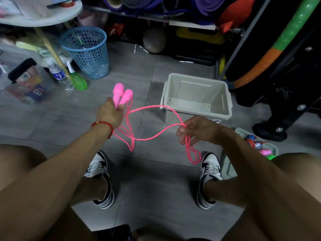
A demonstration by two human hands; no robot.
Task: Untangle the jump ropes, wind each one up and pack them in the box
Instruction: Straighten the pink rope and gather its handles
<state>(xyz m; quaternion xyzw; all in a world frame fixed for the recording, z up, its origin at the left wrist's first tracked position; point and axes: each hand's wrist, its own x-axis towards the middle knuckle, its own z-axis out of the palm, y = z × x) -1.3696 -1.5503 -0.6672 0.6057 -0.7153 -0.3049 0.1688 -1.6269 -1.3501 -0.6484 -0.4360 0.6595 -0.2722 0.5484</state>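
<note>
Grey tiled floor (pixel 156 180), storage clutter at the far side. My left hand (pixel 109 112) grips both pink handles (pixel 121 94); my right hand (pixel 196 129) pinches the pink jump rope (pixel 152 137), loops sagging between them. The beige box (pixel 224 100) sits just beyond, right of centre.

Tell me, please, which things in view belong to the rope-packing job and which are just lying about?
Part of the job:
pink jump rope, its two handles gripped in the left hand, its cord pinched in the right hand
beige box, open on the floor

Lying about:
blue mesh basket
water bottle
green spray bottle
grey ball
</note>
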